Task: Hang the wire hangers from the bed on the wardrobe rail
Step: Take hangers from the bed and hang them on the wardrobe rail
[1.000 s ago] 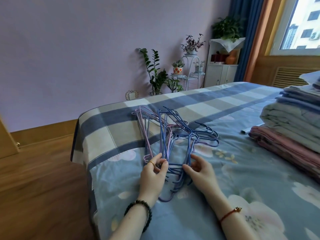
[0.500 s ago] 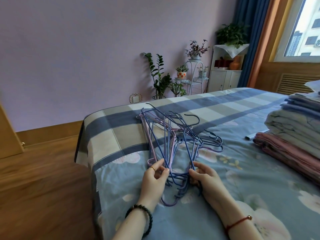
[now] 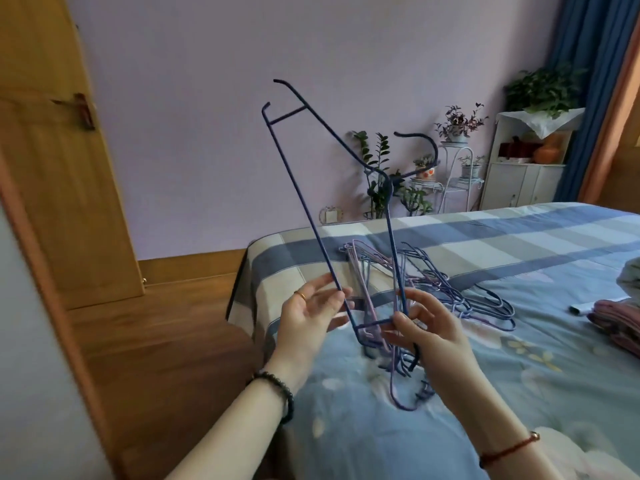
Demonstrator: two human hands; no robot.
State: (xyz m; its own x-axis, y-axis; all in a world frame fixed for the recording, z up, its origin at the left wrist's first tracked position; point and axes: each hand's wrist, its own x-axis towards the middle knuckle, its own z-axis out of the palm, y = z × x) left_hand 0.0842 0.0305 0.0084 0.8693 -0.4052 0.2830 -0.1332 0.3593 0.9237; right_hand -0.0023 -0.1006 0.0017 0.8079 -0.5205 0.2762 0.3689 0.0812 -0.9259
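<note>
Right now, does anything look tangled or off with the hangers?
Yes. The blue hanger, stood on end and pinched by the right hand, seems snagged: a few purple hangers hang tangled at its lower end, trailing to the heap on the bed.

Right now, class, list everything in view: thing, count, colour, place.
upright wire hanger: one, dark blue, held above the bed edge
hanger pile: many, blue and lilac, on the bed
bed: one, blue check and floral cover, right
folded bedding: one stack, pink, far right
potted plants: several, green, by the wall
cabinet: one, white, far corner
curtain: one, blue, upper right
door: one, wooden, left
left hand: touches the hanger's long wire
right hand: pinches its lower end
</note>
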